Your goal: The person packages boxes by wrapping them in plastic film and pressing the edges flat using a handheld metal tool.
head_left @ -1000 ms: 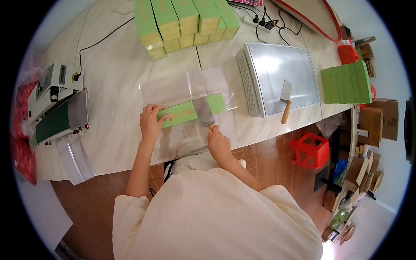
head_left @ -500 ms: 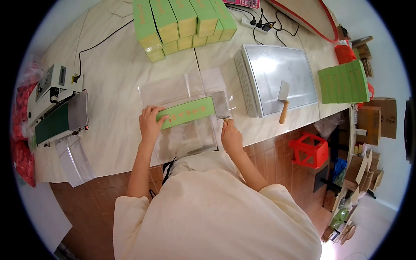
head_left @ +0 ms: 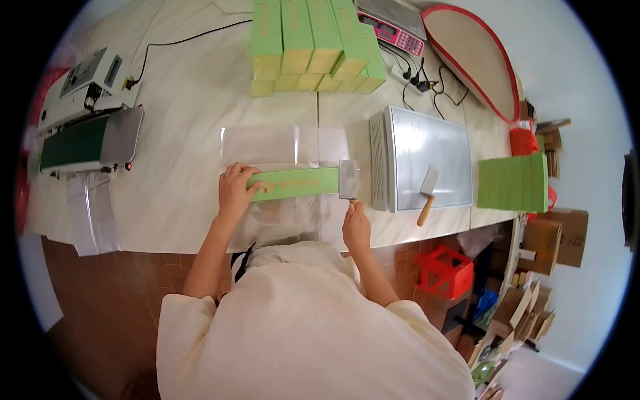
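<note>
A long green box (head_left: 293,183) with a row of orange characters lies over clear plastic film on the table. My left hand (head_left: 235,191) grips its left end, thumb on the printed face. My right hand (head_left: 357,225) is closed round the short wooden handle of a scraper. The flat metal blade of that scraper (head_left: 348,179) stands against the right end of the box. Clear plastic film (head_left: 267,143) spreads behind the box and also shows in front of it.
A metal-topped hot plate (head_left: 427,150) stands to the right, with a second wooden-handled scraper (head_left: 427,197) on it. Stacked green boxes (head_left: 313,40) are at the back, more green boxes (head_left: 513,183) far right. A belt machine (head_left: 87,120) sits left; a red stool (head_left: 445,272) is below.
The camera view has turned and shifted, so the table's things appear displaced. The box now lies nearly level across the view instead of slanting. Both hands keep their holds.
</note>
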`<action>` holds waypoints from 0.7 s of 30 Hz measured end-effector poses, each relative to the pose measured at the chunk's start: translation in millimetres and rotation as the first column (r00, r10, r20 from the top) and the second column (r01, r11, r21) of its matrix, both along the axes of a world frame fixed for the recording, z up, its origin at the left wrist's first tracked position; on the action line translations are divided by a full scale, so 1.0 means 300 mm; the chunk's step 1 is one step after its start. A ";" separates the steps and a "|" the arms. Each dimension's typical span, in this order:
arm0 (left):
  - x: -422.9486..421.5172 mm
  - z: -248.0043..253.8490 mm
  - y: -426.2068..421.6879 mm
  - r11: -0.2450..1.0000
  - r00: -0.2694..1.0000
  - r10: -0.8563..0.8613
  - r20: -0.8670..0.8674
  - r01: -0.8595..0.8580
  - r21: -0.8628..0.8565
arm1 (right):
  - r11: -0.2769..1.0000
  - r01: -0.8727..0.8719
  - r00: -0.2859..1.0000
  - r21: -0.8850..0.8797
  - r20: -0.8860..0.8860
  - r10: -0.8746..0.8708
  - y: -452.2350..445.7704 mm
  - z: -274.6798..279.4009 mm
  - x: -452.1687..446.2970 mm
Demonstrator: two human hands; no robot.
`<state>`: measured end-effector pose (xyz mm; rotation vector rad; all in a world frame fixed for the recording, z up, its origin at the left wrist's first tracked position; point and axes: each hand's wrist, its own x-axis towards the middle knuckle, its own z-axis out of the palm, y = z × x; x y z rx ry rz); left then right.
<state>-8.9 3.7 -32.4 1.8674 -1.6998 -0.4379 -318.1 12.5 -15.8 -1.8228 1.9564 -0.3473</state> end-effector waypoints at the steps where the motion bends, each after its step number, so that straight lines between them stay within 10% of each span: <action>1: 0.000 -0.004 0.001 1.000 1.000 0.023 -0.013 -0.024 -0.004 | 1.000 0.005 1.000 0.000 0.013 -0.005 -0.008 -0.003 -0.012; 10: 0.077 -0.060 0.080 0.966 0.977 0.211 0.028 -0.204 -0.160 | 0.989 -0.015 0.997 -0.147 0.075 0.026 -0.099 0.104 -0.097; 16: 0.178 -0.192 0.179 0.847 0.673 0.516 -0.530 -0.492 0.200 | 0.901 -0.431 0.887 0.056 0.209 0.412 -0.188 0.170 0.050; 18: 0.203 -0.227 0.198 0.917 0.437 0.393 -0.809 -0.126 0.378 | 0.834 -0.542 0.837 0.103 0.160 0.524 -0.210 0.181 0.136; 21: 0.174 -0.173 0.175 0.923 0.447 0.352 -0.822 -0.020 0.385 | 0.611 -0.791 0.581 -0.026 0.280 0.764 -0.245 0.151 0.231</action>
